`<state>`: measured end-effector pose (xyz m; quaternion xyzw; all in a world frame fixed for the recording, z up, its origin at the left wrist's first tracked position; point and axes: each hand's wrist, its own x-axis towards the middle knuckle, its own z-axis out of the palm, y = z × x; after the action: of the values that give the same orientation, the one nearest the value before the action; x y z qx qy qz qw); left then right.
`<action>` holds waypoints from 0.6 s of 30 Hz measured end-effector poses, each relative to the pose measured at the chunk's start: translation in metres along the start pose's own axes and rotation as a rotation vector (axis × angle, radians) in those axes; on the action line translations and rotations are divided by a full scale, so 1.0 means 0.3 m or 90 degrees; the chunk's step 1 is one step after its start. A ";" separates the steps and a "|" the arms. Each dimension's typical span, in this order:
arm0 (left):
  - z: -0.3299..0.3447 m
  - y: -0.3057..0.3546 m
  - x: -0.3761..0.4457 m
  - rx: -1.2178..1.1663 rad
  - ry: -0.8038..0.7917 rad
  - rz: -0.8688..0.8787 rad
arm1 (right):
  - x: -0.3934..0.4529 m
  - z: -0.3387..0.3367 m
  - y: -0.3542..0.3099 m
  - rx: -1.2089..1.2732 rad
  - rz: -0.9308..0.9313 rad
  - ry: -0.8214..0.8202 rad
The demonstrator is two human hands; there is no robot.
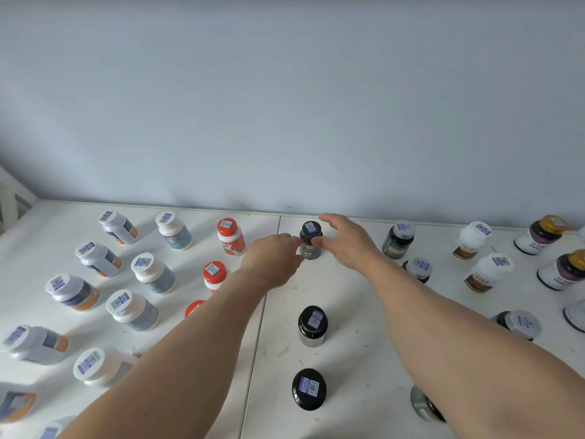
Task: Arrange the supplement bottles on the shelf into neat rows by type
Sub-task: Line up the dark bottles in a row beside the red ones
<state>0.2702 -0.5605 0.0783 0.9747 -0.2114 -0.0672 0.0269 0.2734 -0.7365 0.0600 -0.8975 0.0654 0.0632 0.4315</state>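
A black-capped bottle (310, 232) stands upright at the back of the white shelf (348, 312), near the wall. My left hand (272, 259) touches its lower left side and my right hand (345, 240) grips its neck from the right. Two more black-capped bottles (312, 324) (308, 389) stand in a line in front of it. Red-capped bottles (230, 236) form a row to the left. White-capped bottles (153, 273) fill the rows further left.
Dark green bottles with white caps (398, 238), white bottles with brown labels (471, 239) and gold-capped bottles (542, 234) stand in rows on the right. The pale blue wall (285, 106) closes off the back. A seam (262, 312) runs down the shelf's middle.
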 end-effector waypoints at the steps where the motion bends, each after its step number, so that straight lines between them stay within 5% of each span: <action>1: -0.008 0.008 -0.012 0.012 0.007 -0.001 | -0.018 -0.015 -0.008 -0.055 -0.022 0.020; 9: -0.066 0.104 -0.161 0.111 0.110 0.068 | -0.242 -0.095 -0.044 -0.446 -0.145 0.002; 18: -0.094 0.232 -0.413 0.113 0.155 0.150 | -0.624 -0.132 -0.059 -0.486 -0.119 0.077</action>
<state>0.1341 -0.5716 0.1265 0.9426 -0.3245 0.0738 -0.0262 0.0947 -0.7448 0.1298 -0.9976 -0.0192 -0.0093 0.0658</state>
